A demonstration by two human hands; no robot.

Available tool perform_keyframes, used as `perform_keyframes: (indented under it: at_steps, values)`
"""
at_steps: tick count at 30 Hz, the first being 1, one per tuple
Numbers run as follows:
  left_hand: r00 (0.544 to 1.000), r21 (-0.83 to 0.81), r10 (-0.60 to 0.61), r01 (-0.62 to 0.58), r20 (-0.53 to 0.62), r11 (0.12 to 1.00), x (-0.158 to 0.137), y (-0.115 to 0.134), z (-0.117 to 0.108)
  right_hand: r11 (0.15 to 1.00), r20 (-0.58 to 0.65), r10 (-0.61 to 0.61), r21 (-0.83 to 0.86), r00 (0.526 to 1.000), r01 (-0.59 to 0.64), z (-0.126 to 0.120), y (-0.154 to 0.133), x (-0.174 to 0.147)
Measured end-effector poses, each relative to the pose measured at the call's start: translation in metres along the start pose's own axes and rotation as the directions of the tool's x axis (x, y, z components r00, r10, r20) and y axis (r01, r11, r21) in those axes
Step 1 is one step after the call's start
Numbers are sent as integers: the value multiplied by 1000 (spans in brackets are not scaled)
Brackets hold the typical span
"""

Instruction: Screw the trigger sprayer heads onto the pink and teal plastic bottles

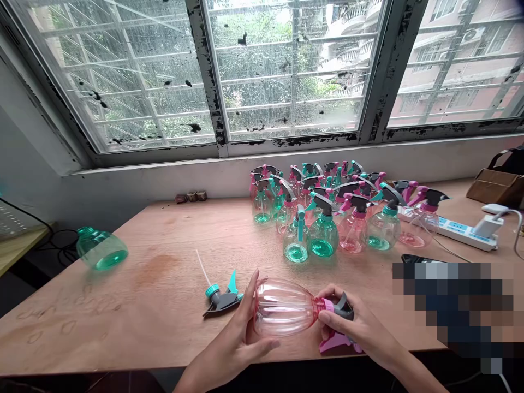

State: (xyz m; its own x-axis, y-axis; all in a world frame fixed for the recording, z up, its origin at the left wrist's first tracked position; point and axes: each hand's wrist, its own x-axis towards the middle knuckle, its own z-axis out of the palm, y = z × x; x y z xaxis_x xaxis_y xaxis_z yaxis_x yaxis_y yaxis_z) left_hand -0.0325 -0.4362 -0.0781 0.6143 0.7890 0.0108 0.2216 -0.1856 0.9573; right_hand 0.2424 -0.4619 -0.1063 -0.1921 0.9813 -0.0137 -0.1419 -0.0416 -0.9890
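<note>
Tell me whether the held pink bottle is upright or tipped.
Tipped: the pink bottle is held sideways, its base at the left hand and its neck toward the right hand.

My left hand [238,334] cups loosely around the base of a ribbed pink spray bottle [284,307] lying sideways; my right hand [358,323] pinches its collar [328,307]. At nine o'clock rests a loose trigger sprayer [223,301]; at ten, a tilted green bottle [108,252]; at one, clustered spray bottles [323,240].

The right hand [362,323] partly hides the pink-and-grey spray head [344,308].
</note>
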Motion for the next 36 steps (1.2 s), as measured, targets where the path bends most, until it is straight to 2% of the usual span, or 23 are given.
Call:
perform_keyframes:
  at_steps: [4,9,17,23,32,36]
  values:
    - [1000,-13,14,-14,-21,1000,1,2,2,1000,9,-4,10,1000,3,1,-2,-1]
    - [1000,-86,-16,17,11,996,2,0,0,1000,-12,0,21,1000,0,2,-1,-1]
    - [1000,98,14,-13,-15,995,-1,0,0,1000,17,-15,3,1000,15,0,0,0]
    - [999,65,26,-25,-19,998,0,2,2,1000,-12,6,-17,1000,-6,2,-4,-1]
    - [1000,-61,23,-22,18,998,0,-6,-2,1000,25,16,26,1000,-17,2,-5,-2]
    - [1000,-6,8,-8,23,1000,0,-5,-2,1000,26,9,8,1000,-9,1,-5,-2]
